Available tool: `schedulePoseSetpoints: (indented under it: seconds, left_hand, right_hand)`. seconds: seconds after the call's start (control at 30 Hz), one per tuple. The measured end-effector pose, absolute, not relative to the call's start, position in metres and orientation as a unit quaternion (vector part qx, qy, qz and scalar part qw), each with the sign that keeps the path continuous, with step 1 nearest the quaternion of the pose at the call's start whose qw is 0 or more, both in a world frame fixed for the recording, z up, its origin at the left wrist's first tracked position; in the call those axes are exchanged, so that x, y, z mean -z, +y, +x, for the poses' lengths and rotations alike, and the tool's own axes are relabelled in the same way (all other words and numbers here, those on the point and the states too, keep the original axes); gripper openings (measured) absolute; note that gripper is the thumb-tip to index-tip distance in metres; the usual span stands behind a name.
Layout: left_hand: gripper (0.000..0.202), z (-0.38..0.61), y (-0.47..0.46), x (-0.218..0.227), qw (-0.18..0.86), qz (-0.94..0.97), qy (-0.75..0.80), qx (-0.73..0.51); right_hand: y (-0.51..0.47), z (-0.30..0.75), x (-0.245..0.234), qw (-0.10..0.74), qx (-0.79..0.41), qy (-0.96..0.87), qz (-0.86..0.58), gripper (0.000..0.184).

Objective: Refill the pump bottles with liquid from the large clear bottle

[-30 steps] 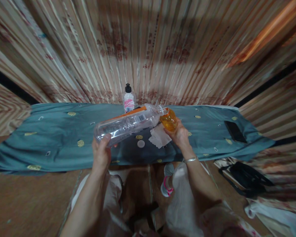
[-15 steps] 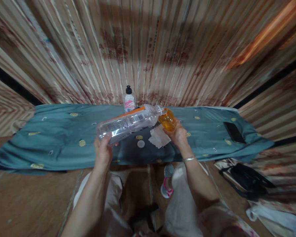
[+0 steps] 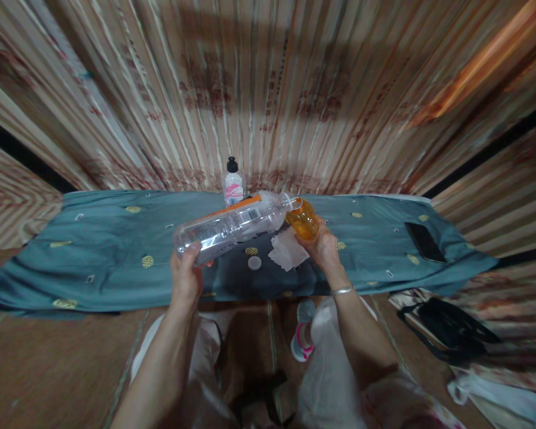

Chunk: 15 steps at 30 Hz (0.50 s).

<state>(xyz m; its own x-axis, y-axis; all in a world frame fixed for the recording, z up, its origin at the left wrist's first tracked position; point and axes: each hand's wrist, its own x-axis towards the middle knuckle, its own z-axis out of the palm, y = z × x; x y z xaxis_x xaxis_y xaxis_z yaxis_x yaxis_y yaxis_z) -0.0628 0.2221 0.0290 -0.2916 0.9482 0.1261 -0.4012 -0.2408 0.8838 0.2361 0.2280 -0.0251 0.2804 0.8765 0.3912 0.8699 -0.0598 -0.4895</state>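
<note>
My left hand (image 3: 188,277) grips the base of a large clear plastic bottle (image 3: 232,225) with an orange-edged label. The bottle lies nearly level, its neck pointing right and slightly raised. Its mouth meets the opening of a small amber container (image 3: 302,221), which my right hand (image 3: 324,245) has its fingers wrapped round, tilted toward the bottle. Whether liquid passes between them I cannot tell. Beneath, on the cloth, are a round white cap (image 3: 254,263) and a crumpled white tissue (image 3: 286,250).
Behind the large bottle stands a clear bottle with a black cap (image 3: 233,186). A dark phone (image 3: 424,241) rests on the right of the green cloth (image 3: 111,256) covering the table. A black bag (image 3: 451,328) sits low at the right. Patterned curtains (image 3: 250,89) hang behind.
Almost nothing differs. Both hands keep the bottle and the amber container mouth to mouth, while the whole view has shifted very slightly.
</note>
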Motion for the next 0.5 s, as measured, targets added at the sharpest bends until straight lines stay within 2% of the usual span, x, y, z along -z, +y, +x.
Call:
schedulePoseSetpoints:
  seconds: [0.5]
  left_hand:
    - [0.042, -0.0607, 0.2244, -0.0257, 0.480, 0.356, 0.389, -0.701]
  right_hand:
    - [0.2284, 0.2393, 0.0287, 0.327, 0.001, -0.595, -0.734, 0.070]
